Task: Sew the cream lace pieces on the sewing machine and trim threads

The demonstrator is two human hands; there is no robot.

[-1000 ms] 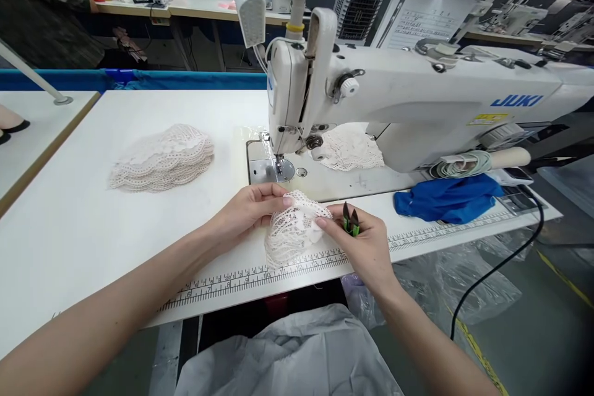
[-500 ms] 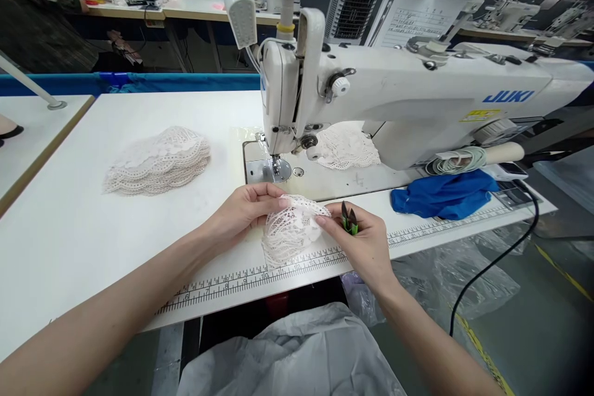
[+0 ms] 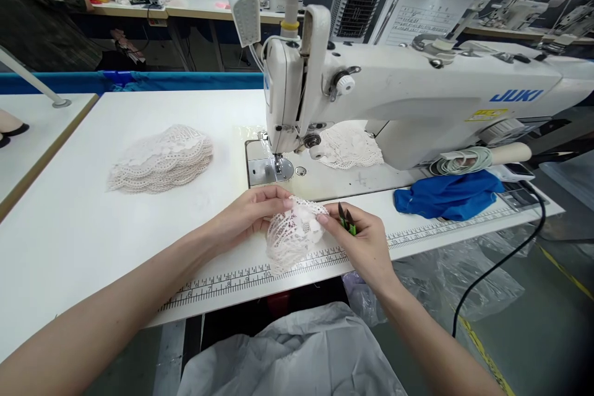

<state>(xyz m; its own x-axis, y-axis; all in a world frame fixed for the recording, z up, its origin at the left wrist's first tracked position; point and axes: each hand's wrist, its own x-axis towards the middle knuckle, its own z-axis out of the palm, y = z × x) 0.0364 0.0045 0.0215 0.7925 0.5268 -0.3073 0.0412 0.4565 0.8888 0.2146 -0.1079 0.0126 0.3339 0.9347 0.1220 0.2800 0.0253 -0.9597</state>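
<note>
Two hands meet in front of the sewing machine (image 3: 417, 99), on the white surface (image 3: 93, 223) by its printed ruler strip. The left hand (image 3: 245, 213) pinches one bunched piece of white openwork lace (image 3: 294, 235) at its upper edge; the right hand (image 3: 364, 244) grips the same lace with its fingertips while clasping one green-handled snips (image 3: 346, 221), blades up. Left of the machine lies one stack of scalloped lace pieces (image 3: 162, 158). Under its arm rests another lace piece (image 3: 348, 147), and before its right end one crumpled blue cloth (image 3: 448, 193).
</note>
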